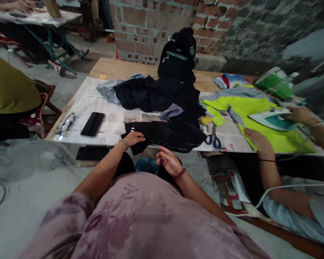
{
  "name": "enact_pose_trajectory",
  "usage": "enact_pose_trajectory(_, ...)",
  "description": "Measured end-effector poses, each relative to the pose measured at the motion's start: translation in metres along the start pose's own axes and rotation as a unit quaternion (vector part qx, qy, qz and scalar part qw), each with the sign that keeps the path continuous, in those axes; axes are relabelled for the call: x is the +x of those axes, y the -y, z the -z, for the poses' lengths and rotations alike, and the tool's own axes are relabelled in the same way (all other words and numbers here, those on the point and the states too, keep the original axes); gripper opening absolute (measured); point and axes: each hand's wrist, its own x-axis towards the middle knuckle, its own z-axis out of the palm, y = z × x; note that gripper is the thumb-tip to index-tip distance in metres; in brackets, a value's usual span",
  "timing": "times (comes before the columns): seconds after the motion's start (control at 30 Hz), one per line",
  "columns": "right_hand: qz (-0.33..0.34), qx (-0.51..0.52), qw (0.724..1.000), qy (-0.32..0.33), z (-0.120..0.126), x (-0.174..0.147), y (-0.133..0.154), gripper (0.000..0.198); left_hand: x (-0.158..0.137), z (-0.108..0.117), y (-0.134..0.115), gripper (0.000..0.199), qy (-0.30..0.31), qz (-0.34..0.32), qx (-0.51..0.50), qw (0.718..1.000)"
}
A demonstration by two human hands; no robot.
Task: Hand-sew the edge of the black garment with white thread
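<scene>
My left hand is closed on the near edge of a black garment at the table's front. To its right, my right hand is raised just in front of the cloth, below the table edge in view. Its fingers are bent together, and whatever sits at the fingertips is too small to make out. A thin pale thread runs in loose curves along the garment. Farther back lies a heap of dark clothing, with a grey-purple piece of cloth on the black fabric.
On the newspaper-covered table lie a phone, glasses and blue-handled scissors. A black backpack stands behind. At right, a co-worker's hand holds an iron on a neon-yellow garment. Another person sits at left.
</scene>
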Motion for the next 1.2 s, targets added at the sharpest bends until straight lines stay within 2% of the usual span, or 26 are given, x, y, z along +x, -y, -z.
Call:
enact_pose_trajectory(0.07,-0.023,0.042,0.999,0.014,-0.007,0.005,0.003,0.03,0.001,-0.001,0.001,0.031,-0.005,-0.004,0.001,1.0)
enact_pose_trajectory(0.17,-0.082,0.048,0.995,0.021,-0.013,0.012,-0.004,0.018,0.002,-0.002,0.003,0.032,-0.006,-0.006,-0.004,1.0)
enact_pose_trajectory(0.3,-0.147,0.065,0.986,-0.034,-0.012,0.019,-0.023,0.005,0.002,-0.002,0.003,0.032,-0.001,-0.002,-0.006,1.0)
enact_pose_trajectory(0.37,-0.144,0.101,0.979,-0.099,-0.008,0.023,-0.028,0.008,0.002,-0.001,0.003,0.031,-0.001,-0.002,-0.002,1.0)
enact_pose_trajectory(0.43,-0.106,0.137,0.971,-0.165,-0.004,0.026,-0.028,0.01,0.001,-0.001,0.003,0.03,-0.003,-0.003,-0.001,1.0)
enact_pose_trajectory(0.5,-0.065,0.158,0.965,-0.199,-0.001,0.029,-0.026,0.011,0.001,-0.002,0.003,0.029,-0.003,-0.006,-0.005,1.0)
enact_pose_trajectory(0.6,-0.046,0.174,0.968,-0.178,0.002,0.03,-0.023,0.015,0.001,-0.001,0.003,0.03,-0.004,-0.006,-0.009,1.0)
enact_pose_trajectory(0.77,-0.083,0.218,0.968,-0.093,-0.001,0.032,-0.018,0.012,0.0,-0.001,0.001,0.032,-0.001,0.0,-0.006,1.0)
enact_pose_trajectory(0.97,-0.057,0.262,0.956,-0.123,-0.002,0.036,-0.012,0.014,0.0,-0.001,0.002,0.035,-0.001,-0.002,-0.005,1.0)
enact_pose_trajectory(1.07,-0.034,0.241,0.963,-0.118,0.003,0.033,-0.012,0.011,0.001,-0.001,0.003,0.036,-0.003,-0.003,-0.008,1.0)
enact_pose_trajectory(1.2,0.01,0.179,0.981,-0.07,0.009,0.022,-0.009,0.01,0.001,-0.001,0.003,0.034,0.0,-0.002,-0.007,1.0)
